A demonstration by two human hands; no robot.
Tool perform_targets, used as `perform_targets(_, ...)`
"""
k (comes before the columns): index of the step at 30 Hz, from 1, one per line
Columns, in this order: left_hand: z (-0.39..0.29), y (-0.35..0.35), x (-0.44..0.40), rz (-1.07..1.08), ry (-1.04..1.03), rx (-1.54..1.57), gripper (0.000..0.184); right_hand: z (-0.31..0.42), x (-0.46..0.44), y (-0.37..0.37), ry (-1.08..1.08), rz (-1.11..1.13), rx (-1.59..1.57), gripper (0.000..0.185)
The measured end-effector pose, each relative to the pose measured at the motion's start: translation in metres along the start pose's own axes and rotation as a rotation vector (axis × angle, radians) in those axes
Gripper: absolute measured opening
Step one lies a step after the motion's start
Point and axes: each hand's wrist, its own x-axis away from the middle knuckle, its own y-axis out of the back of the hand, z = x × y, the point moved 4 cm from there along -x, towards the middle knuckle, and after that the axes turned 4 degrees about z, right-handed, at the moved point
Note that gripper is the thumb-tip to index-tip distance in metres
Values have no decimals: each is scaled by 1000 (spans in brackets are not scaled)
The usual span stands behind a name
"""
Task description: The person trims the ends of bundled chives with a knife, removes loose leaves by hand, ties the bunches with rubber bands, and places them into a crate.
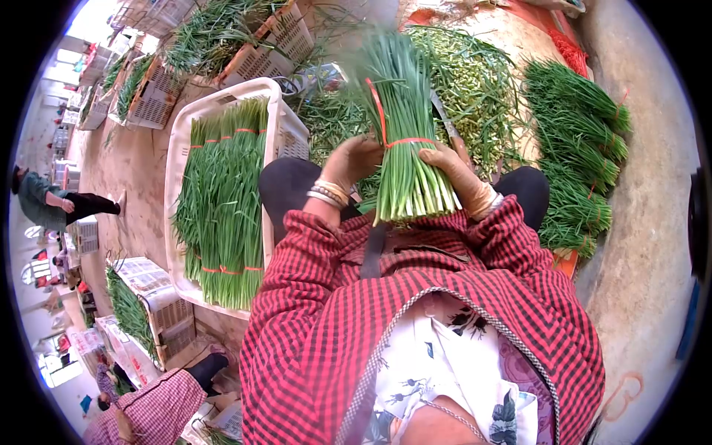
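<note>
A thick bundle of green stalks stands in front of my lap, its pale cut ends facing me and a red band around its lower part. My left hand is wrapped around its left side, with several bands on the wrist. On the right side my right hand grips it, thumb near the band. A loose red strip hangs along the upper left of the bundle. Just beyond my right hand lies a knife, partly hidden behind the bundle.
A white crate with banded bundles stands at my left. More bundles lie in a row at right. Loose trimmings are heaped ahead. One person walks at far left; another is at lower left.
</note>
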Motion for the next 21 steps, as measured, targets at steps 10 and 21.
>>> perform_targets(10,-56,-40,-13,454,-467,532,58,36,-20,-38,45,49,618,99)
perform_targets(21,-45,-48,-14,-171,-634,309,40,90,-88,32,632,-580,418,38)
